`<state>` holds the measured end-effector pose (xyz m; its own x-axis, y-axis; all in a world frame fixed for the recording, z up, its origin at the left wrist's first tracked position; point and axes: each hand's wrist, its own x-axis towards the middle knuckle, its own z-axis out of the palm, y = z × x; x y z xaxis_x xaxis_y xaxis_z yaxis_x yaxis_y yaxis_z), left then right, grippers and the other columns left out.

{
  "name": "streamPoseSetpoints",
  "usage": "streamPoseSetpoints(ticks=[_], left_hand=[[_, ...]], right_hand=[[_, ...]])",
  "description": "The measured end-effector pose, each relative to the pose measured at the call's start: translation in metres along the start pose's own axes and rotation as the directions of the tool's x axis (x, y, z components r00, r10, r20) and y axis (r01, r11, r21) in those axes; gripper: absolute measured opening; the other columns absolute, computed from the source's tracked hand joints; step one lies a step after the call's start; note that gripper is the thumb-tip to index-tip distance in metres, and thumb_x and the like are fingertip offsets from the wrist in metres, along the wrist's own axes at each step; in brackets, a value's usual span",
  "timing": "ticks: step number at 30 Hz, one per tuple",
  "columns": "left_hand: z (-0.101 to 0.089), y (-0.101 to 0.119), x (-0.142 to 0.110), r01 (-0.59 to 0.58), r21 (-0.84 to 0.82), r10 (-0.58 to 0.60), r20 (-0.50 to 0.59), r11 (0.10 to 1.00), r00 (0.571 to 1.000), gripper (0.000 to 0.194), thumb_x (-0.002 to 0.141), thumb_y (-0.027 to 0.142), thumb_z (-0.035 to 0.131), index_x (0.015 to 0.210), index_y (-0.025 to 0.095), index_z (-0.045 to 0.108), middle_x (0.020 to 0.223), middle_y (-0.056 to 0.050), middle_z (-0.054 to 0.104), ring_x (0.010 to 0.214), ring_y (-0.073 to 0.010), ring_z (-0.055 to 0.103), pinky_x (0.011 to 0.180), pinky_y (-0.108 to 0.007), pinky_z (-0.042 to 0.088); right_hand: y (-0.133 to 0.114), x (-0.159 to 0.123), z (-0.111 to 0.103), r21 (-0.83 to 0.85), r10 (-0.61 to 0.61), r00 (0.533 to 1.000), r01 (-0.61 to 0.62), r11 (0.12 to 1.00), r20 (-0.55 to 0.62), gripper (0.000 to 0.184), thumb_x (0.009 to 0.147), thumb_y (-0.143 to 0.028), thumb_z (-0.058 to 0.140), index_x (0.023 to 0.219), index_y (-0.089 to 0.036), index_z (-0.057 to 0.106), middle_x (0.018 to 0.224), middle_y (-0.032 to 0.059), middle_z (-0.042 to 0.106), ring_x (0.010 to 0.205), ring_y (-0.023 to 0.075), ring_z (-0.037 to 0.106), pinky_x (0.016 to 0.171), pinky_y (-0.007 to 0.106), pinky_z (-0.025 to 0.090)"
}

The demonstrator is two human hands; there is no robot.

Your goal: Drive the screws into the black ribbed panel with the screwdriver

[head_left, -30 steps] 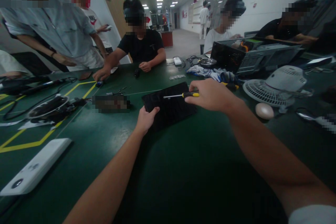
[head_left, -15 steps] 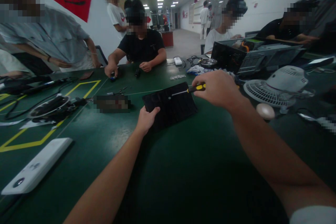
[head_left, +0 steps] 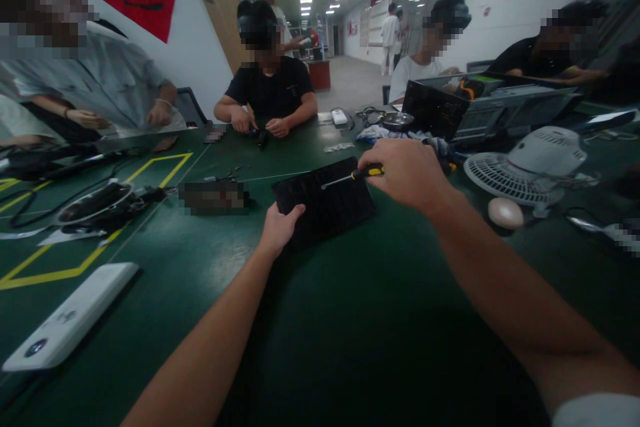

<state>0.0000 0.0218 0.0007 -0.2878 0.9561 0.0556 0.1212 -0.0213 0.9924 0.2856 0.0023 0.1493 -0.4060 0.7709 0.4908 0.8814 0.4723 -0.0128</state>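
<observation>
A flat black rectangular panel (head_left: 335, 203) lies on the green table (head_left: 320, 320) in front of me. My left hand (head_left: 281, 227) grips its left edge, thumb on top; the fingers underneath are hidden. In my right hand (head_left: 407, 170) is a screwdriver (head_left: 353, 175) with a yellow-and-black handle, closed in my fingers. Its shaft points left over the panel, and the tip appears at the panel's upper middle. Whether the tip touches the surface I cannot tell. A small pale round spot shows at the tip.
On the left lie a white power strip (head_left: 70, 317), yellow tape (head_left: 45, 273) and a black cable bundle (head_left: 100, 207). To the right are a grey fan (head_left: 525, 163), a pale round object (head_left: 505, 212) and an open computer case (head_left: 500, 113). A person in black (head_left: 273, 90) works opposite.
My right hand and the screwdriver have shifted slightly left, with the shaft more slanted. My left hand and the panel stay put. Opposite, the person's hand has moved towards their other hand.
</observation>
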Motion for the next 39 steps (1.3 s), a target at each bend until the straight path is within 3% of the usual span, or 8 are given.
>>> streamPoseSetpoints(ticks=[7, 21, 27, 32, 35, 39], left_hand=[[0.002, 0.003, -0.002, 0.014, -0.015, -0.014, -0.007, 1.000, 1.000, 0.049, 0.063, 0.042, 0.090, 0.102, 0.017, 0.074, 0.098, -0.008, 0.080, 0.090, -0.0279, 0.076, 0.089, -0.043, 0.061], [0.002, 0.004, -0.002, 0.015, -0.007, -0.016, -0.022, 1.000, 1.000, 0.050, 0.062, 0.043, 0.091, 0.101, 0.017, 0.074, 0.097, -0.009, 0.080, 0.088, -0.0280, 0.075, 0.089, -0.043, 0.061], [0.002, 0.001, -0.001, 0.006, -0.024, -0.006, -0.006, 1.000, 1.000, 0.052, 0.063, 0.044, 0.092, 0.103, 0.016, 0.075, 0.100, -0.010, 0.081, 0.091, -0.0291, 0.076, 0.091, -0.045, 0.061], [0.000, 0.000, -0.001, 0.011, -0.034, -0.011, -0.009, 0.999, 1.000, 0.054, 0.061, 0.044, 0.093, 0.104, 0.017, 0.075, 0.101, -0.010, 0.081, 0.093, -0.0291, 0.077, 0.094, -0.045, 0.061], [-0.001, 0.000, -0.001, 0.020, -0.035, -0.021, -0.001, 0.999, 1.000, 0.054, 0.061, 0.044, 0.093, 0.103, 0.017, 0.075, 0.100, -0.010, 0.081, 0.093, -0.0289, 0.077, 0.093, -0.045, 0.061], [-0.001, 0.003, -0.002, 0.022, -0.045, -0.021, 0.015, 0.999, 1.000, 0.050, 0.063, 0.042, 0.091, 0.103, 0.017, 0.074, 0.100, -0.009, 0.080, 0.094, -0.0289, 0.077, 0.094, -0.045, 0.061]], right_hand=[[-0.003, 0.000, -0.003, -0.002, 0.017, 0.999, -0.017, 1.000, 0.035, 0.025, 0.089, -0.023, 0.076, 0.111, -0.030, 0.086, 0.113, 0.0069, 0.080, 0.103, 0.0317, 0.071, 0.069, 0.038, 0.038], [-0.009, -0.001, -0.007, -0.005, 0.085, 0.992, -0.085, 0.996, 0.094, 0.029, 0.090, -0.031, 0.070, 0.113, -0.028, 0.088, 0.113, 0.0097, 0.082, 0.107, 0.0357, 0.072, 0.077, 0.043, 0.046], [-0.013, -0.002, -0.012, -0.073, 0.170, 0.955, -0.157, 0.985, 0.244, 0.035, 0.098, -0.043, 0.063, 0.113, -0.022, 0.087, 0.109, 0.0158, 0.083, 0.106, 0.0387, 0.074, 0.081, 0.045, 0.049], [-0.011, 0.000, -0.009, -0.059, 0.144, 0.910, -0.131, 0.990, 0.388, 0.049, 0.108, -0.045, 0.043, 0.104, -0.016, 0.082, 0.100, 0.0196, 0.080, 0.097, 0.0354, 0.073, 0.079, 0.043, 0.047], [-0.001, 0.000, -0.010, 0.069, 0.133, 0.937, -0.163, 0.984, 0.323, 0.037, 0.101, -0.049, 0.058, 0.109, -0.019, 0.078, 0.100, 0.0138, 0.079, 0.091, 0.0303, 0.071, 0.074, 0.038, 0.044], [0.011, -0.002, -0.014, 0.111, 0.085, 0.986, -0.102, 0.989, 0.144, 0.030, 0.083, -0.027, 0.073, 0.113, -0.020, 0.073, 0.098, 0.0091, 0.078, 0.085, 0.0265, 0.068, 0.072, 0.036, 0.040]])
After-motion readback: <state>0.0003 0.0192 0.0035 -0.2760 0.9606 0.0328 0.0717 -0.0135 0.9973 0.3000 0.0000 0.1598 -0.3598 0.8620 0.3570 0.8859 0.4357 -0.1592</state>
